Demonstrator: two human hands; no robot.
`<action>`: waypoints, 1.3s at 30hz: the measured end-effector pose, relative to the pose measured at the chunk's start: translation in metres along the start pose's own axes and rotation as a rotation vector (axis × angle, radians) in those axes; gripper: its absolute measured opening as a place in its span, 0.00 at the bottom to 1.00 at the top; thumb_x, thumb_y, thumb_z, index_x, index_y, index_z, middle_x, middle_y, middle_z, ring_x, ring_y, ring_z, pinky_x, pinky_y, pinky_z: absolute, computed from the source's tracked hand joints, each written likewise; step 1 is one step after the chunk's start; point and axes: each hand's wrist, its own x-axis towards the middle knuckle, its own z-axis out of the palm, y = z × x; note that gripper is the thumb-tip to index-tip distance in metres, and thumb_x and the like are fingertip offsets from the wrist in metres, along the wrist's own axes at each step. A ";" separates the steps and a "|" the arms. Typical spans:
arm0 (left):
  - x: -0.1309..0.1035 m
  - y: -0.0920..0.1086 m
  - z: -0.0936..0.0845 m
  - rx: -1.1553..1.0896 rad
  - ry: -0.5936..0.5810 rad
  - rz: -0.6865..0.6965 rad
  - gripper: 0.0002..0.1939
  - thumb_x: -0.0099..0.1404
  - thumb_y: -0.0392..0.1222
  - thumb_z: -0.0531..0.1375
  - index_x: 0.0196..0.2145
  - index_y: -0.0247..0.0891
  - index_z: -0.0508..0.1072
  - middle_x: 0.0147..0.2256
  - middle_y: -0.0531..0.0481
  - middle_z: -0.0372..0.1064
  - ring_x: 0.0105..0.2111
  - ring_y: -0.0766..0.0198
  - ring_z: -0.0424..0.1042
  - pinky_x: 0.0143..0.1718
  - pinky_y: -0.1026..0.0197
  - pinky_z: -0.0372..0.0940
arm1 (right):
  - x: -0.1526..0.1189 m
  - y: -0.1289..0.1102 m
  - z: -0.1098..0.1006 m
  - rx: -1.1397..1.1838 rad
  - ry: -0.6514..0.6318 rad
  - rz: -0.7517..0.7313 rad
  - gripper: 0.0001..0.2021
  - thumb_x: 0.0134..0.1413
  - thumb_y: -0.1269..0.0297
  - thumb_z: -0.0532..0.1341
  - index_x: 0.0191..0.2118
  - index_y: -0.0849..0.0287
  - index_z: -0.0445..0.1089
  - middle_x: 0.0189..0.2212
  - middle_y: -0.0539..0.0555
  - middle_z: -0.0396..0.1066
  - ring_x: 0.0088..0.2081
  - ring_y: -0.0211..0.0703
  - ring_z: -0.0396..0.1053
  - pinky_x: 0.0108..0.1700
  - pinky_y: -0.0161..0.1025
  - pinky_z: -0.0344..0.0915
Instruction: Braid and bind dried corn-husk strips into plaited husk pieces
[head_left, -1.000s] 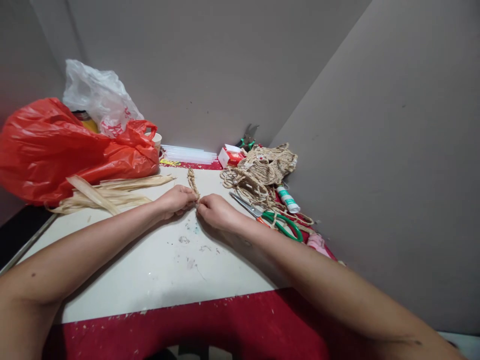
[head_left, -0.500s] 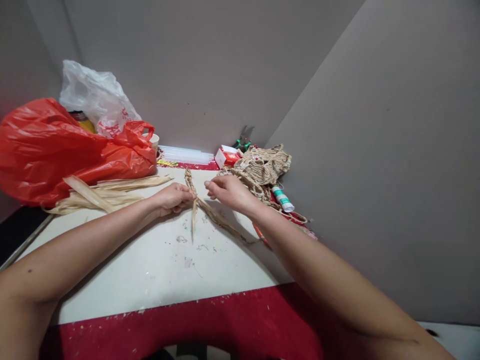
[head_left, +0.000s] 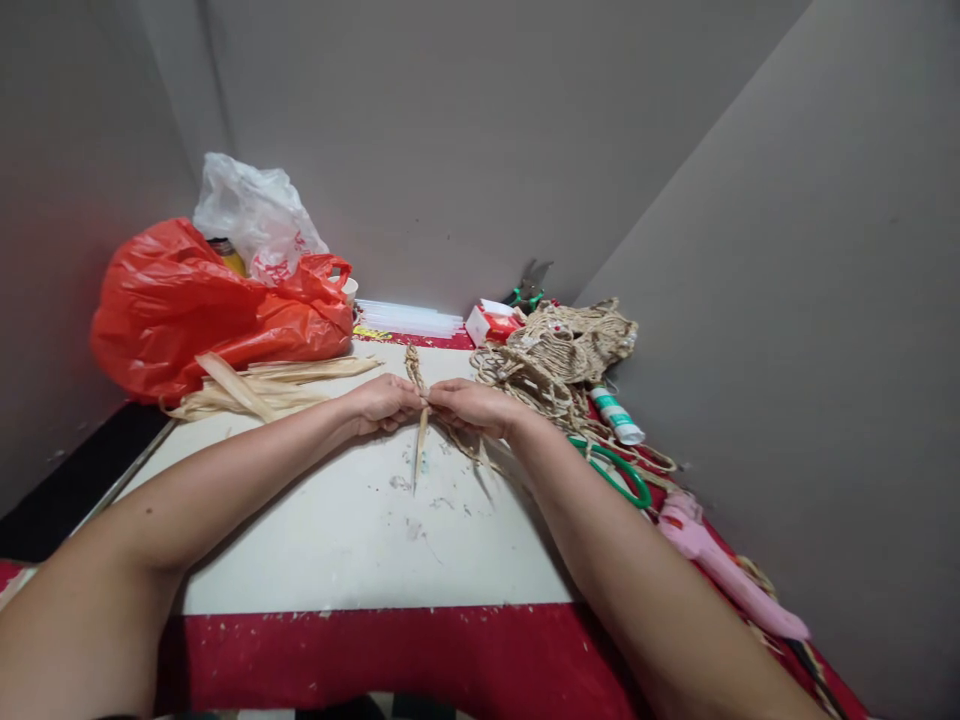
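A short braid of dried husk strips (head_left: 413, 366) stands out beyond my fingers over the middle of the white board. My left hand (head_left: 388, 402) pinches the braid at its near end. From the other side my right hand (head_left: 474, 405) meets it, fingers closed on the strands at the same spot, and the fingertips of both hands touch or nearly touch. One pale loose strip (head_left: 421, 450) hangs toward me below the pinch. Other strands trail to the right, partly hidden under my right hand.
Dried husk strips (head_left: 277, 385) lie left beside a red plastic bag (head_left: 217, 310). Coiled braided cord (head_left: 577, 345), a red-and-white box (head_left: 493, 322), a green-and-white roll (head_left: 618, 415), green-handled scissors (head_left: 615, 470) and a pink tool (head_left: 727, 570) line the right. Clear sticks (head_left: 409, 318) lie at the back.
My right hand has moved in from the right and closed on the strands beside my left hand. The view has shifted, showing more of the right side.
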 end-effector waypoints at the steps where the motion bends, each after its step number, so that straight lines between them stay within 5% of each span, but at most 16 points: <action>1: -0.001 0.000 0.000 0.000 0.003 -0.007 0.13 0.52 0.33 0.58 0.17 0.37 0.56 0.13 0.61 0.42 0.12 0.77 0.40 0.13 0.69 0.35 | 0.001 0.001 0.001 0.016 0.001 -0.008 0.13 0.55 0.63 0.56 0.22 0.60 0.56 0.13 0.42 0.50 0.12 0.26 0.43 0.13 0.28 0.38; 5: -0.003 0.005 -0.001 0.020 -0.033 -0.056 0.14 0.52 0.34 0.59 0.17 0.37 0.55 0.14 0.61 0.42 0.12 0.78 0.39 0.13 0.70 0.34 | 0.002 0.008 0.004 0.138 0.012 -0.018 0.13 0.55 0.63 0.55 0.23 0.59 0.54 0.12 0.41 0.47 0.11 0.26 0.41 0.13 0.27 0.37; 9: -0.004 0.012 -0.004 0.106 -0.086 -0.117 0.07 0.54 0.37 0.57 0.21 0.34 0.64 0.15 0.61 0.44 0.12 0.77 0.40 0.13 0.70 0.35 | 0.002 0.013 0.003 0.228 -0.026 -0.033 0.11 0.52 0.62 0.57 0.24 0.59 0.56 0.12 0.40 0.46 0.12 0.26 0.39 0.13 0.27 0.36; 19: -0.018 0.043 -0.027 0.590 0.092 -0.032 0.11 0.53 0.38 0.59 0.17 0.36 0.65 0.14 0.54 0.59 0.11 0.71 0.57 0.14 0.67 0.51 | 0.002 0.017 -0.002 0.393 -0.123 -0.046 0.13 0.50 0.63 0.58 0.24 0.57 0.51 0.12 0.39 0.46 0.12 0.25 0.37 0.14 0.26 0.34; 27: -0.053 0.079 -0.061 0.775 0.361 0.045 0.05 0.51 0.38 0.62 0.21 0.34 0.71 0.18 0.47 0.67 0.14 0.67 0.64 0.15 0.66 0.58 | 0.004 0.021 -0.005 0.407 -0.174 -0.065 0.14 0.49 0.63 0.59 0.25 0.57 0.50 0.12 0.39 0.46 0.12 0.25 0.38 0.14 0.26 0.34; 34: -0.106 0.071 -0.091 0.863 0.482 -0.054 0.10 0.49 0.43 0.63 0.18 0.36 0.68 0.16 0.51 0.64 0.15 0.68 0.61 0.17 0.66 0.54 | 0.005 0.022 -0.005 0.398 -0.194 -0.049 0.13 0.51 0.64 0.58 0.25 0.57 0.50 0.13 0.39 0.45 0.12 0.25 0.37 0.14 0.26 0.33; 39: -0.133 0.061 -0.099 1.294 0.953 -0.132 0.18 0.48 0.49 0.63 0.14 0.37 0.61 0.15 0.52 0.54 0.23 0.63 0.60 0.24 0.64 0.47 | 0.005 0.022 -0.004 0.381 -0.181 -0.025 0.13 0.52 0.63 0.58 0.25 0.57 0.50 0.13 0.40 0.45 0.13 0.26 0.37 0.15 0.26 0.34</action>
